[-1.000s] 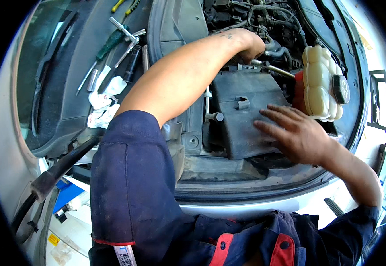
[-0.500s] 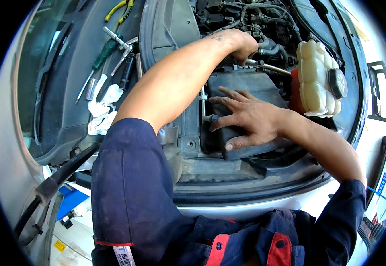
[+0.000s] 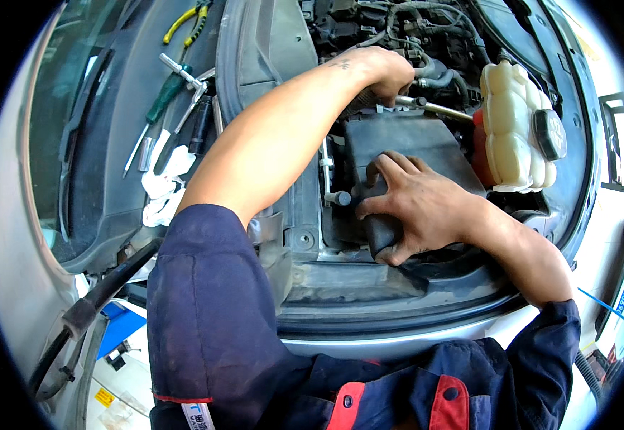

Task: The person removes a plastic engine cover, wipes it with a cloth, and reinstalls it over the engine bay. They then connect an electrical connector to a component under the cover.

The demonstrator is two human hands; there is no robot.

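Black plastic, the battery cover (image 3: 405, 143) sits mid-bay beside the white coolant tank (image 3: 516, 125), and we press our right hand (image 3: 416, 208) on it, fingers spread, while our left hand (image 3: 380, 72) fists a metal ratchet handle (image 3: 434, 107) behind it.

I'm at a car repair workshop: an open engine bay (image 3: 398, 43), coolant tank (image 3: 516, 125), and my screwdriver (image 3: 160, 107) and pliers (image 3: 186, 20) on the cowl.
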